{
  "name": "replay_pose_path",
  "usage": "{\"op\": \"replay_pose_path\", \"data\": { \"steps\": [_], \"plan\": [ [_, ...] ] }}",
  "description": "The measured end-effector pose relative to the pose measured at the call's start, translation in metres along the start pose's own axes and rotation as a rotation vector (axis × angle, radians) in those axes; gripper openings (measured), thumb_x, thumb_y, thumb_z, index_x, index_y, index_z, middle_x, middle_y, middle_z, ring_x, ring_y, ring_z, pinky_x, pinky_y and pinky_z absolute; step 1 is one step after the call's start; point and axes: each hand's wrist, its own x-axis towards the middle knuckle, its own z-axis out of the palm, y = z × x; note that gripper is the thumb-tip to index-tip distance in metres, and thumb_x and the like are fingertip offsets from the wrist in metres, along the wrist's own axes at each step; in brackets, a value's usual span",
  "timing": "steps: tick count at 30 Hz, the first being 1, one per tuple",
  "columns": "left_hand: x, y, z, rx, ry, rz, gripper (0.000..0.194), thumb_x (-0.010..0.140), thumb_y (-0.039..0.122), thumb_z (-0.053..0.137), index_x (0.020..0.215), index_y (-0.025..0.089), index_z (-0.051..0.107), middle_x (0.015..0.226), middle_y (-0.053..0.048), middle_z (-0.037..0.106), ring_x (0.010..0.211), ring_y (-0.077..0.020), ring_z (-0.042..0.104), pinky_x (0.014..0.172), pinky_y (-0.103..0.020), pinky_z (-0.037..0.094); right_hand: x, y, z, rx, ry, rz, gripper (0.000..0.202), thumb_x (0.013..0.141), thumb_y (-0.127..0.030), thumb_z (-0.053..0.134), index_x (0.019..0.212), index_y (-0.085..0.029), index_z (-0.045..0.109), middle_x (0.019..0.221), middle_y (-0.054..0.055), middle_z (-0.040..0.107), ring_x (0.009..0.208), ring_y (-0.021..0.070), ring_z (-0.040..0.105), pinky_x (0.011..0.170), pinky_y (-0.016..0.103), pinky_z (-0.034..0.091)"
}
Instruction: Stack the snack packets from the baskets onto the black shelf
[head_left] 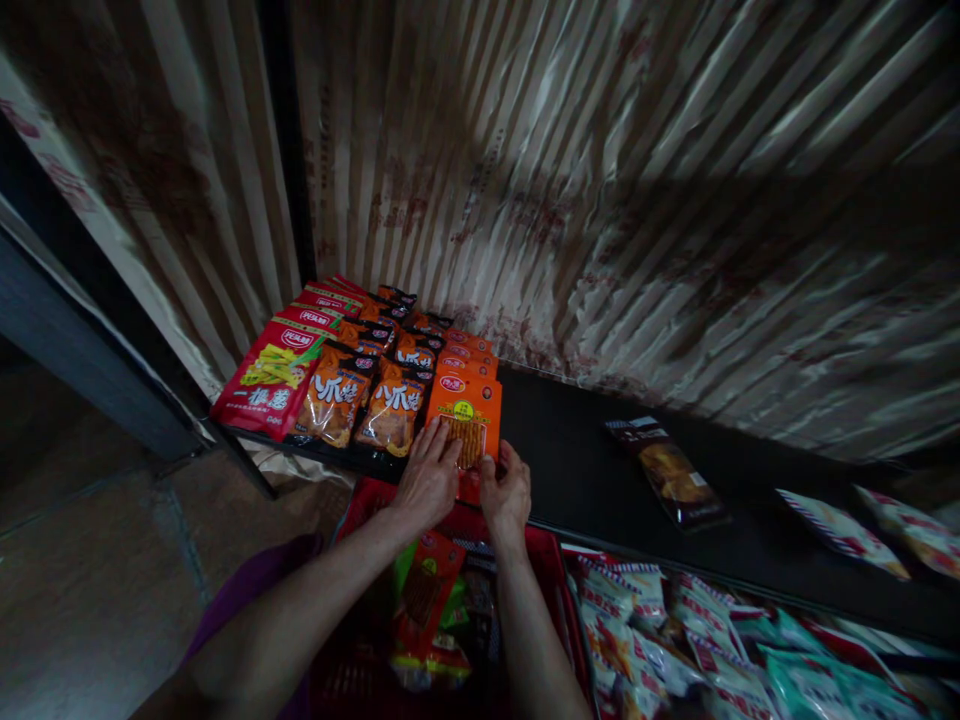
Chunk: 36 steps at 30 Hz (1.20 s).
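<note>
An orange snack packet (463, 402) lies at the front of a row of overlapping orange packets on the black shelf. My left hand (433, 473) rests on its lower left part, fingers apart. At its lower right edge, my right hand (507, 488) has thumb and fingers closed on the packet's border. Black and orange snack bags (391, 408) stand in two rows left of it, and beyond them a row of red bags (274, 375). Below my arms is a red basket (559, 590) with another orange packet (429, 590) and a few other snacks in it.
A dark brown packet (671, 472) lies on the shelf further right, with two white and red packets (844, 532) beyond it. Piled snack bags (705, 640) fill the lower right. Pleated sheeting (585, 200) hangs behind; a dark post (289, 140) stands at back left.
</note>
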Motion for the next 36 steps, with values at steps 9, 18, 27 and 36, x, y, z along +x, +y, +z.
{"op": "replay_pose_path", "data": {
  "steps": [9,18,27,36],
  "plan": [
    [0.004,0.006,-0.003,0.044,-0.013,-0.007,0.044,0.078,0.013,0.049,0.121,0.007,0.056,0.143,-0.021,0.04,0.14,-0.0312,0.023,0.113,-0.053,0.024,0.047,0.012,0.014,0.337,0.007,0.077,0.051,0.073,-0.045,0.057,0.113,-0.014,0.062,0.114,0.012,0.066,0.106,0.0241,0.059,0.093,0.037,0.043],
    [0.005,0.008,-0.004,0.044,-0.018,0.022,0.043,0.083,0.027,0.053,0.122,0.011,0.055,0.145,-0.019,0.038,0.14,-0.0304,0.024,0.113,-0.053,0.025,0.092,0.006,0.027,0.685,-0.031,0.315,0.035,0.064,-0.037,0.063,0.091,-0.016,0.068,0.077,0.002,0.071,0.07,0.0164,0.063,0.067,0.029,0.05],
    [0.005,0.008,-0.004,0.102,-0.073,-0.009,0.043,0.084,0.021,0.05,0.125,0.011,0.052,0.148,-0.017,0.034,0.141,-0.0287,0.022,0.113,-0.053,0.024,0.125,-0.001,0.033,0.709,-0.071,0.454,0.028,0.056,-0.027,0.072,0.082,-0.015,0.07,0.066,0.001,0.07,0.052,0.012,0.058,0.048,0.023,0.045],
    [0.004,0.007,-0.001,0.104,-0.078,-0.003,0.043,0.084,0.02,0.049,0.125,0.011,0.052,0.148,-0.017,0.034,0.141,-0.0293,0.022,0.112,-0.054,0.025,0.134,-0.001,0.028,0.788,-0.175,0.491,0.017,0.06,-0.018,0.075,0.076,-0.018,0.07,0.057,-0.003,0.067,0.047,0.0074,0.057,0.044,0.017,0.045]
  ]
}}
